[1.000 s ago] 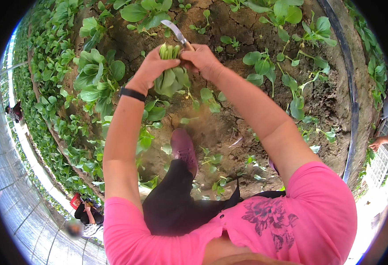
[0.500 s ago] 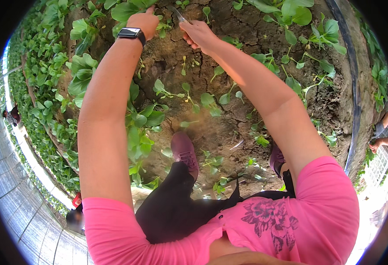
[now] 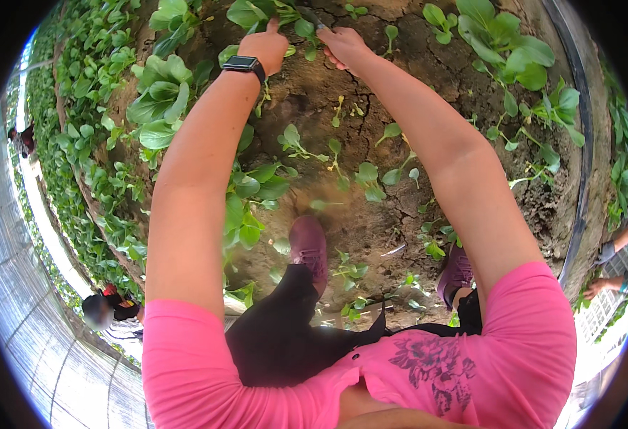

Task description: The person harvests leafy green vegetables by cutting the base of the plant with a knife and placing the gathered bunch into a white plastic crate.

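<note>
We see the leafy plant just ahead of our left hand, the nearer one; its leaves spread left and its stems seem to run rightward. That hand stretches one finger toward the stems, but its other fingers are hidden, so we cannot tell whether it grips. Further right, the knife pokes from our closed right hand, its handle covered, its blade hard to make out; the picture's edge crops the plant's top.
</note>
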A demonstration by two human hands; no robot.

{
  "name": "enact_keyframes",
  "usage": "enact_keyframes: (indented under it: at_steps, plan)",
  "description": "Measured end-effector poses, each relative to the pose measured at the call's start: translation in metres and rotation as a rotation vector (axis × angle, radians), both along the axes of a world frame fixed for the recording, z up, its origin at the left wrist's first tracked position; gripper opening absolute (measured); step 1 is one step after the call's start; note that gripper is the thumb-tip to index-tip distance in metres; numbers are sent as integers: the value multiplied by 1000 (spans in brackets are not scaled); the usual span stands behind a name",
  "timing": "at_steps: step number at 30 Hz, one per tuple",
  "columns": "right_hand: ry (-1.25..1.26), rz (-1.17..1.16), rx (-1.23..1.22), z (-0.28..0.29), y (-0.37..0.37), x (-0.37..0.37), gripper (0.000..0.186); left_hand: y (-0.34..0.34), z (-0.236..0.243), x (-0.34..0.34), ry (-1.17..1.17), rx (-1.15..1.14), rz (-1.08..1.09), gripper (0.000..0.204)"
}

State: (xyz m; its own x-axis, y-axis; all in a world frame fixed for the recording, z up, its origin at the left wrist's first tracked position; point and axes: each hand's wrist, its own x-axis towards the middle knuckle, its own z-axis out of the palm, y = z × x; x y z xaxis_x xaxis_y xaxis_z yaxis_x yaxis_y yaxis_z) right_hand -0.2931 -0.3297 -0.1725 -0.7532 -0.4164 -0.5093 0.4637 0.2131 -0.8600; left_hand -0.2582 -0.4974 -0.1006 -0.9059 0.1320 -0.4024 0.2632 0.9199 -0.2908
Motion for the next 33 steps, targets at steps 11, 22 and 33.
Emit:
enact_keyframes:
  at_steps: [11,22,33]
  plan:
    - [-119,65,26,3,4,-12,35,-1,-10,-2,-114,-23,159,47]
    - [2,65,105,-12,2,-15,40,1,-10,-4,-165,1,227,49]
    - [206,325,444,-3,-5,-25,47,-5,-15,0,-128,5,230,39]
